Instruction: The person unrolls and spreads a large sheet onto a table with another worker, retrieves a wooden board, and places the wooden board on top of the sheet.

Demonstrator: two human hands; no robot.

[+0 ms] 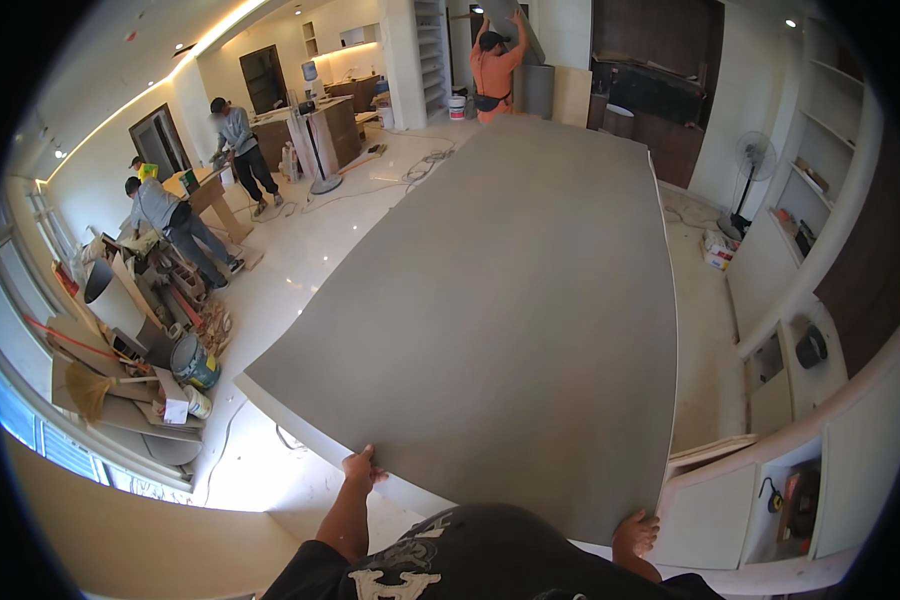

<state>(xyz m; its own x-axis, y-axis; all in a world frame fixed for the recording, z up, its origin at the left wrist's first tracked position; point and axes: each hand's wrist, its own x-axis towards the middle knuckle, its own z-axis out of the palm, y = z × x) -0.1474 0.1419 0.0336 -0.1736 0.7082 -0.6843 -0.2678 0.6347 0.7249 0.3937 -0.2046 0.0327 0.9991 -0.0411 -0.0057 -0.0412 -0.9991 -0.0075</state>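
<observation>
A large, thin grey sheet (pixel 510 320), smooth and slightly curved, stretches from my body toward the far side of the room. Its pale underside shows along the lifted left part of the near edge. My left hand (pixel 363 468) is closed on that near edge, left of my body. At the near right corner, my right hand (pixel 637 535) grips the sheet, its fingers curled at the right edge. Whatever supports the sheet from below is hidden. The near edge runs right by my black shirt.
Beyond the sheet, a person in orange (pixel 496 72) raises a grey rolled sheet. Two people in grey tops work at the left, near a wooden bench (pixel 198 190). Scrap, a paint bucket (pixel 194 360) and a broom (pixel 90 390) line the left. Shelves and a standing fan (pixel 755 160) are right.
</observation>
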